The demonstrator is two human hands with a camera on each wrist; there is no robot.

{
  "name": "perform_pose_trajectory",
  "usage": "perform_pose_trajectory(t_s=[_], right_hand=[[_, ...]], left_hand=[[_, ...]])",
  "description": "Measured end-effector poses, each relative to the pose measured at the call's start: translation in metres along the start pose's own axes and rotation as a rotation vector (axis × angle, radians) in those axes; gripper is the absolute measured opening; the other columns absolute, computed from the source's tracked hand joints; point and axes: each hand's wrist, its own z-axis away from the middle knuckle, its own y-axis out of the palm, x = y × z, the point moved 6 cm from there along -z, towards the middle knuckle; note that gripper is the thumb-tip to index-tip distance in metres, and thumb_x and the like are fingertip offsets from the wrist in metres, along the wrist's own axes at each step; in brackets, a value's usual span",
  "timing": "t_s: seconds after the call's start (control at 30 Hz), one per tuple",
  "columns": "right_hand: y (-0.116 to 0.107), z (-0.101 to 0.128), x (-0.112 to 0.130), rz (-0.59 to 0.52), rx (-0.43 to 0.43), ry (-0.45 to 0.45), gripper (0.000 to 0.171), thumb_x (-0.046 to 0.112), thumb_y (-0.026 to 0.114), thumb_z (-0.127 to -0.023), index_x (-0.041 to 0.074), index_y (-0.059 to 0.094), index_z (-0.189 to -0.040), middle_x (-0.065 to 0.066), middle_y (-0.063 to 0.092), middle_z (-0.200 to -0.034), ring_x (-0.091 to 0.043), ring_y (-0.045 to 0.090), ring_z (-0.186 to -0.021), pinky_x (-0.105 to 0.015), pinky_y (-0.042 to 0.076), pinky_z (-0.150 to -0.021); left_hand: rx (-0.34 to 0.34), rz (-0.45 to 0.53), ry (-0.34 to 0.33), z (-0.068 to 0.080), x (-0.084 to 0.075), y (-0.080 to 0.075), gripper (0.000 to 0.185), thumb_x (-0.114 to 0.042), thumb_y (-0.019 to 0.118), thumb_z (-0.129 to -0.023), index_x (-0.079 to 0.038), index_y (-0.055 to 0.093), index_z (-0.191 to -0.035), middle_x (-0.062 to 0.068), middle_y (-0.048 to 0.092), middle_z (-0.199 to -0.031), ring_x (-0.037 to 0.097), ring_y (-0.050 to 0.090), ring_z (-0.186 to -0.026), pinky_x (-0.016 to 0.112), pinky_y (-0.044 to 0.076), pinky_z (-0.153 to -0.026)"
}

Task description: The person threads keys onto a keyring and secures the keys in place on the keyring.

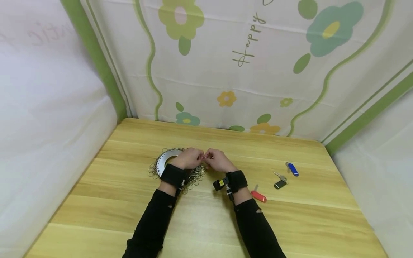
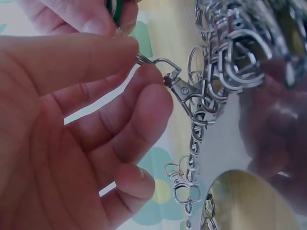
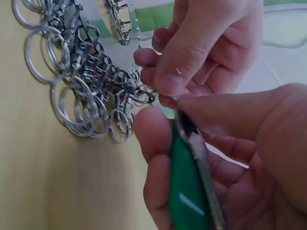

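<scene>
Over the pale wood-grain worktop (image 1: 206, 222), the left hand (image 1: 190, 158) pinches a small steel split ring (image 2: 142, 59) between thumb and forefinger, joined to a shiny swivel clasp (image 2: 180, 86). The right hand (image 1: 217, 160) grips a key with a smooth green plastic head (image 3: 184, 191), fingers curled round it, meeting the ring. Just beside them lies a flat polished metal disc (image 1: 165, 159) fringed with tangled wire rings (image 3: 72, 86). Well apart lie red (image 1: 259, 196), black (image 1: 280, 184) and blue (image 1: 292, 169) keys.

Four keys: blue (image 1: 293, 169); black (image 1: 280, 184); red (image 1: 259, 196); green (image 3: 184, 191).
</scene>
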Motion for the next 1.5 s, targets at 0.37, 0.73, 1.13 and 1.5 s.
perform_pose_trajectory(t_s=[0.37,0.73,1.13,1.5], right_hand=[[-0.012,-0.019,0.008,0.359,0.069,-0.038,0.008,0.008,0.058,-0.093,0.005,0.066,-0.095,-0.003,0.065,-0.088,-0.014,0.058,-0.073,-0.029,0.047,-0.067],[-0.009,-0.038,0.004,0.517,0.061,-0.076,0.006,0.004,0.06,-0.091,0.006,0.064,-0.093,-0.003,0.063,-0.086,-0.018,0.058,-0.075,-0.033,0.047,-0.073],[-0.011,-0.043,-0.002,0.616,-0.027,-0.133,0.015,0.004,0.057,-0.092,0.005,0.067,-0.103,-0.009,0.066,-0.099,-0.024,0.062,-0.093,-0.035,0.049,-0.082],[-0.042,0.002,-0.007,0.613,0.02,-0.144,0.018,0.01,0.055,-0.093,0.0,0.064,-0.105,-0.012,0.065,-0.099,-0.024,0.062,-0.089,-0.038,0.049,-0.08]], left_hand=[[0.003,0.046,-0.073,0.007,0.011,-0.006,0.014,-0.009,0.052,-0.095,-0.009,0.063,-0.105,0.002,0.061,-0.091,0.015,0.058,-0.063,0.032,0.047,-0.069],[-0.038,0.052,-0.123,0.015,0.022,-0.015,0.01,-0.011,0.055,-0.094,-0.01,0.064,-0.094,0.001,0.06,-0.083,0.017,0.053,-0.066,0.032,0.043,-0.067],[-0.02,0.079,-0.148,0.019,0.023,-0.017,0.014,-0.007,0.052,-0.093,-0.008,0.059,-0.081,0.002,0.049,-0.071,0.014,0.038,-0.054,0.026,0.033,-0.056],[0.039,-0.026,-0.136,0.022,0.014,-0.015,0.02,-0.016,0.054,-0.095,-0.009,0.07,-0.084,-0.001,0.06,-0.072,0.016,0.053,-0.064,0.03,0.043,-0.064]])
